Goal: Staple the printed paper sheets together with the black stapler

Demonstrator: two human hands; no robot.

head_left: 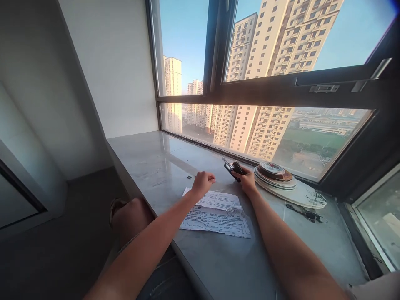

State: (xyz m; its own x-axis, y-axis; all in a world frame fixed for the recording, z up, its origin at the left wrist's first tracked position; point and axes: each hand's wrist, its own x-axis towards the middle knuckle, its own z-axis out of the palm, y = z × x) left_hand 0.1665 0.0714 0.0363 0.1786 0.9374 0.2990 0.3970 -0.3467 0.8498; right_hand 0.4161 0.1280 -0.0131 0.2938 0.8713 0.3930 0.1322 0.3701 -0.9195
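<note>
My right hand (248, 180) is wrapped round a small black stapler (231, 170). The stapler is spread open, and a thin metal part sticks up toward the window. To its left, my left hand (203, 182) is closed with fingertips pinched together; whatever they hold, if anything, is too small to make out. Below that hand lie creased, torn-edged sheets of printed paper (215, 214). Small dark pieces (189, 177), perhaps staple strips, rest on the sill just left of the left hand.
A stack of plates and round mats (276, 175) stands by the window, right of my right hand. Keys on a ring (309, 214) lie in front of it. The grey stone sill (140, 156) drops off along its left edge, beside my knee (134, 218).
</note>
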